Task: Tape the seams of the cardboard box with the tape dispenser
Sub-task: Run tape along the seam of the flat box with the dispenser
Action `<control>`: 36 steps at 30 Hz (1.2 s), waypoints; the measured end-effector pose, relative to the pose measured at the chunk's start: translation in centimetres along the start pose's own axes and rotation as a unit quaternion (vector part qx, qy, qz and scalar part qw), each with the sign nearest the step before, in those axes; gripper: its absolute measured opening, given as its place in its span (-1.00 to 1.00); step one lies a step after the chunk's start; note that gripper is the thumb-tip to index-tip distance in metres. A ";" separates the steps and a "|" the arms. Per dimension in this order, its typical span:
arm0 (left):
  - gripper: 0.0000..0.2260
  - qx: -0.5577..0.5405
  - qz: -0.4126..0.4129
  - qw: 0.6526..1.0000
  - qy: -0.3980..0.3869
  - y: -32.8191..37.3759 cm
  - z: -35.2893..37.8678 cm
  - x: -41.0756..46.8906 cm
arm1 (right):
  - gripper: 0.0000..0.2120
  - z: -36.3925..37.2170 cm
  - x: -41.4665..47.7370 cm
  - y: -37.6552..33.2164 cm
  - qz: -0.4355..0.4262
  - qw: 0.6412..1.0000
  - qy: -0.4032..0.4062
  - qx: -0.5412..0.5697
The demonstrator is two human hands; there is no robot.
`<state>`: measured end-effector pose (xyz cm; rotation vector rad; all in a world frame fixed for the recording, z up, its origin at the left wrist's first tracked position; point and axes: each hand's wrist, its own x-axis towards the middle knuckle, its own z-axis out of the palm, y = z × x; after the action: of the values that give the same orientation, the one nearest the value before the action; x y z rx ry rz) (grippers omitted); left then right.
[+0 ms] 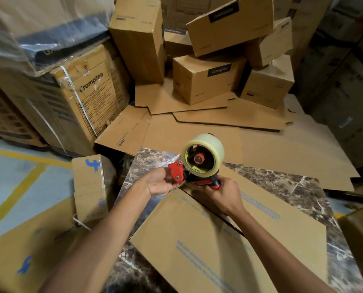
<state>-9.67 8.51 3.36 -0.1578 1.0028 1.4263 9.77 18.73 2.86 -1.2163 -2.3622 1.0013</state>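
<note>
A flat brown cardboard box (229, 235) with blue print is laid on the dark marbled table (299, 187), its centre seam running diagonally. Right at the box's far corner, the red and black tape dispenser (194, 168) with its fat clear roll is gripped by the handle in the right hand (220, 194). Its red front plate is pinched by the left hand (162, 182). Beyond the box, corrugated cartons (208, 77) are piled up.

- "Crompton" stood in dark print on the large strapped carton (96, 85) at left.
- "Crompton" showed on dark labels of two stacked boxes (219, 70) behind.
- Yellow tape-roll core (197, 170) lettering was possibly "Oxeme", too blurred.
</note>
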 end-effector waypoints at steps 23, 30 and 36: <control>-0.71 0.429 0.066 0.897 0.079 4.1 -1.8 -1.0 | -0.61 -2.0 -1.9 -1.4 -0.029 0.991 -0.073 -0.111; -0.74 0.479 0.103 0.865 0.108 4.1 -3.1 -0.5 | -0.55 -1.7 -2.8 -0.9 -0.050 0.989 -0.051 -0.132; -0.75 0.490 0.140 0.857 0.075 3.8 -5.0 0.9 | -0.70 -1.2 -3.5 0.3 -0.029 0.989 -0.040 -0.140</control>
<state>-15.49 6.81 1.54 0.6614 1.8229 0.9972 12.66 16.58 3.68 -1.2124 -2.6538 0.7293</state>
